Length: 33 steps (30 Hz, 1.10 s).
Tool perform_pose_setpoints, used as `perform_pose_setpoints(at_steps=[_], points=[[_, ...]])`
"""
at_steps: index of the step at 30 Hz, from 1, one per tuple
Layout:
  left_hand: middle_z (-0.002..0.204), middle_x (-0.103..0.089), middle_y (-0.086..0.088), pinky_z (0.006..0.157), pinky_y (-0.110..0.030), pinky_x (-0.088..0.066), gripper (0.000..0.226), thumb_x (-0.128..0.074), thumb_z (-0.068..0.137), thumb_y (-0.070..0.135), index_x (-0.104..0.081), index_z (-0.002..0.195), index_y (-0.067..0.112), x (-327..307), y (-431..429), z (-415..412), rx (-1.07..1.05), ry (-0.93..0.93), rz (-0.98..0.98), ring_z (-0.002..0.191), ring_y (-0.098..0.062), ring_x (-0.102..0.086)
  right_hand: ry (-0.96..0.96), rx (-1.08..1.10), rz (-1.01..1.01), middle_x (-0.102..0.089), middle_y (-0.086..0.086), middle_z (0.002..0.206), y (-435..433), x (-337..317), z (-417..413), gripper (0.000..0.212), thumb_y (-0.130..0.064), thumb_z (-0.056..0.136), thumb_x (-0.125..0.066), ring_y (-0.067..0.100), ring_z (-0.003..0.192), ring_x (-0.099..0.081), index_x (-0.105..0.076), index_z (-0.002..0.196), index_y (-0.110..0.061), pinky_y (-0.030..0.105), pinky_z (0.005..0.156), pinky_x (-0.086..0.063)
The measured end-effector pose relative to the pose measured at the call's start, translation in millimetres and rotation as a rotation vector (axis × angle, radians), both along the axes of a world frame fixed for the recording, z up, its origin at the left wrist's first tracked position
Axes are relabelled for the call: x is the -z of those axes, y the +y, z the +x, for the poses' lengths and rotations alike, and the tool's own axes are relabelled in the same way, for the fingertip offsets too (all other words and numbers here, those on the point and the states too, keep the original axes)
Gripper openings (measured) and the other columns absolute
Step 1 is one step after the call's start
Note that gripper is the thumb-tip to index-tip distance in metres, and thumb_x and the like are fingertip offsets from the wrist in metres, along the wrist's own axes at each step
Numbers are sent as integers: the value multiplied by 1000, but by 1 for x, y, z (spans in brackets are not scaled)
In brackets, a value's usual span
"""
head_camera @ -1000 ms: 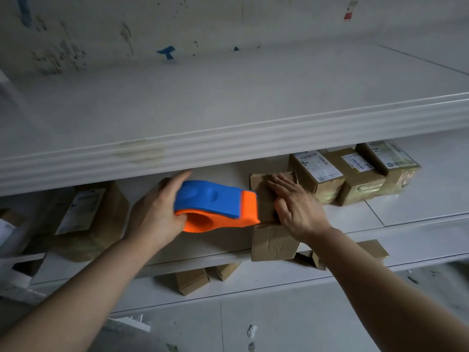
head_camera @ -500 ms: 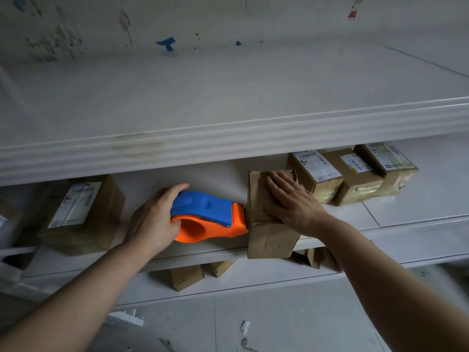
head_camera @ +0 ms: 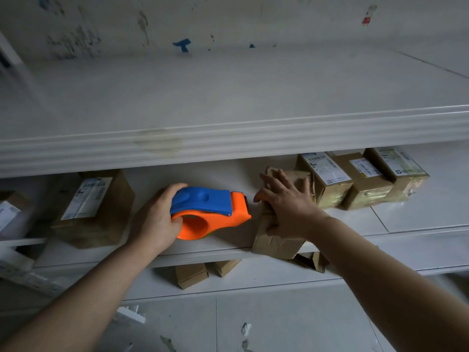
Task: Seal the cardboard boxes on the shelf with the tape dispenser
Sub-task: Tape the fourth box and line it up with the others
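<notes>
Your white shelf carries a crumpled box under your right hand, three labelled boxes beyond it, and what looks like another box past your left hand.

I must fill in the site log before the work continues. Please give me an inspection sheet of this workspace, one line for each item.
Surface: white middle shelf, its front edge free; the upper shelf overhangs it.
Job's things: blue and orange tape dispenser beside a crumpled cardboard box that juts over the shelf edge.
Clutter: three labelled boxes in a row to the right, one large labelled box to the left, small boxes on the lower shelf.
Grippers: left hand grips the dispenser; right hand lies flat on the crumpled box.
Cables: nothing seen.
Surroundings: stained wall, debris on the floor.
</notes>
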<state>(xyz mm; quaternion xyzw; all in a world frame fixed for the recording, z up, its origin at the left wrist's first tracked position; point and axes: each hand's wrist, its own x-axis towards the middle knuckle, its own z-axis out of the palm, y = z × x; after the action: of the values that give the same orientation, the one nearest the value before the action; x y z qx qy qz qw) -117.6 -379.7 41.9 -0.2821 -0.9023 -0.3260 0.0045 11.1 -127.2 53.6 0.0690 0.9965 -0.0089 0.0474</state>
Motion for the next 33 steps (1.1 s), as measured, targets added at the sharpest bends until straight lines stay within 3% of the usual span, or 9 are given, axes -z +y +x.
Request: perform_pose_setpoints(at_steps=[2,5,7,11,15,19,26,29,33], points=[[123,-57,3,96,-47,-47,78,-55,63,-6,-43,123,43,-7,-1,-2,5,51,21,113,-25,-55,99,-35,-61,-10,-3,158,5,2,3,78,-45,64,-76,28,148,-2,-38,132,-36,65,107,-22],[126,-56,1,95,-47,-47,77,-57,66,-5,-43,127,40,-25,6,-1,13,133,44,115,-26,-54,410,-114,-480,-43,9,138,11,13,3,72,-35,62,-81,28,129,-43,-51,123,-14,37,100,-43],[127,-53,-1,90,-45,-50,75,-60,70,-1,-43,133,36,-36,16,7,20,244,-107,115,-28,-53,422,-97,-596,-52,10,128,19,36,10,58,-22,69,-80,23,116,-54,-54,119,-7,29,98,-44],[128,-51,2,77,-38,-52,74,-61,77,8,-34,141,34,-30,27,17,52,396,-438,110,-24,-55,132,74,-499,-45,-6,141,27,75,37,68,-30,78,-76,18,123,-50,-40,136,-26,30,101,-41],[125,-54,-1,72,-37,-50,75,-66,74,7,-37,139,30,-23,20,11,18,339,-426,107,-26,-58,244,22,-461,-20,-6,158,7,60,26,112,-39,67,-84,15,145,-20,-10,152,-27,34,117,-21],[131,-52,0,79,-40,-50,74,-64,75,6,-38,139,32,-28,16,13,-31,270,-401,115,-27,-54,149,-52,-485,-6,-9,161,-19,47,-9,124,-38,64,-86,15,149,-2,2,152,-33,41,121,-11],[127,-54,5,63,-31,-43,70,-67,75,14,-40,137,35,-40,-16,8,-162,327,-470,103,-26,-60,-280,15,-227,-12,-7,158,-28,83,-21,59,-47,75,-73,20,143,-22,-51,129,-34,44,111,-27],[128,-55,4,66,-32,-45,69,-65,75,11,-42,135,35,-34,-33,0,-172,252,-451,105,-27,-59,-59,188,-511,-31,-4,149,-37,89,-26,63,-14,81,-62,19,121,-50,-39,137,-30,32,93,-45],[117,-61,-1,73,-35,-47,65,-61,70,-1,-51,125,32,-23,-40,-8,-186,135,-275,104,-31,-59,189,524,-1423,-50,14,137,-43,58,-65,46,0,93,-46,33,120,-53,-45,135,-18,45,99,-45]])
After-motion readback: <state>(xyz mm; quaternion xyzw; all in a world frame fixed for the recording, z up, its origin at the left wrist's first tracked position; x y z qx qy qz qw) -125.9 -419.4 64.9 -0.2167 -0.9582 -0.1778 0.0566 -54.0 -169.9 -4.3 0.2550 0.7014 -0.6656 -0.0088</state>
